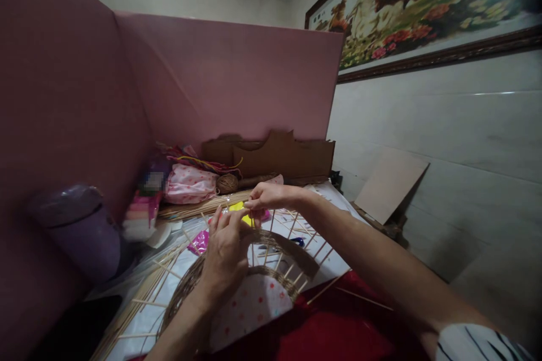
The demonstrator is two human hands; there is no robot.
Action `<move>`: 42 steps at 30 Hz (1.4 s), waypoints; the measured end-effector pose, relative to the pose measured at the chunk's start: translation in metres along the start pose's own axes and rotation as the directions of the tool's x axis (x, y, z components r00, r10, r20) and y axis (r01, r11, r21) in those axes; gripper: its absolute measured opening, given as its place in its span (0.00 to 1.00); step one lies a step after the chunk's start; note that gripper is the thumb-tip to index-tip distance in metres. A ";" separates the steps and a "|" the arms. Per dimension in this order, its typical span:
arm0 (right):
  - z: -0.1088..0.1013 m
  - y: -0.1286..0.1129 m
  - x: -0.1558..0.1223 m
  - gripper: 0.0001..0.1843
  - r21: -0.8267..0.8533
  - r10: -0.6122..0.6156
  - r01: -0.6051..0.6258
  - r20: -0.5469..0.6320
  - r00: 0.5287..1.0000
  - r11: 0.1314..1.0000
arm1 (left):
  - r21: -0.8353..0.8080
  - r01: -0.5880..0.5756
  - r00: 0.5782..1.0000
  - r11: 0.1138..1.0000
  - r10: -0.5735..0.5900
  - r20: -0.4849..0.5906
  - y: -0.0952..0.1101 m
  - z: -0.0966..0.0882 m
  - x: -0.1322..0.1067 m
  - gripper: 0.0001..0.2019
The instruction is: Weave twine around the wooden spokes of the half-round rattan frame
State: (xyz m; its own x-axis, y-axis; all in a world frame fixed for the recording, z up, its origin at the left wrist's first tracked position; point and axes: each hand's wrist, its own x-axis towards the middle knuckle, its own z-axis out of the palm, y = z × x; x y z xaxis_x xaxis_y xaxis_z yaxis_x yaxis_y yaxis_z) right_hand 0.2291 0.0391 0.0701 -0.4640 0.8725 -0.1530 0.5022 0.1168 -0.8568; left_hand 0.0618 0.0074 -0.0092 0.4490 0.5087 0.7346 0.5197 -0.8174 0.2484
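Observation:
A round woven piece, like a basket in the making, has a brown twine rim (182,287) and thin wooden sticks poking outward all round. Its middle is a white cloth disc with red dots (248,307). My left hand (224,251) is closed over the far part of the woven rim, its fingers bent around it and pointing away from me. Just beyond, my right hand (269,197) pinches a thin brown strand beside an upright stick, close to the left fingertips. The strand's exact run is partly hidden by the fingers.
Loose sticks (148,287) lie on the left of the white table. Behind are a twine ball (227,183), a dotted cloth bundle (190,183) and cardboard (283,158). Blue-handled scissors (297,242) lie past the rim. A purple bin-like container (80,231) stands left.

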 end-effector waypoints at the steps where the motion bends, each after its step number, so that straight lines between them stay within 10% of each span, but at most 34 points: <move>1: 0.000 -0.001 0.000 0.19 0.010 0.011 -0.011 -0.008 1.000 1.000 | 0.009 0.005 1.000 1.000 -0.005 -0.008 -0.001 0.001 0.000 0.22; 24: 0.005 0.000 0.001 0.17 0.048 -0.023 0.023 -0.003 1.000 0.999 | 0.061 0.035 0.997 0.998 -0.030 -0.074 -0.003 0.006 -0.002 0.24; 42: 0.008 -0.006 -0.001 0.18 0.014 0.044 -0.043 -0.042 0.998 0.999 | 0.256 -0.159 0.977 0.954 0.189 -0.097 0.006 -0.020 -0.005 0.13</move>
State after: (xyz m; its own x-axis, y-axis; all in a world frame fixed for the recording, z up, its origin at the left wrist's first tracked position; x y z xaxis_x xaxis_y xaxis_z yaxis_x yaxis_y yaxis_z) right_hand 0.2207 0.0341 0.0719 -0.4102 0.8961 -0.1693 0.5118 0.0726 -0.8560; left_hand 0.0489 -0.0053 0.0013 0.4669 0.3164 0.8258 0.6099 -0.7914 -0.0416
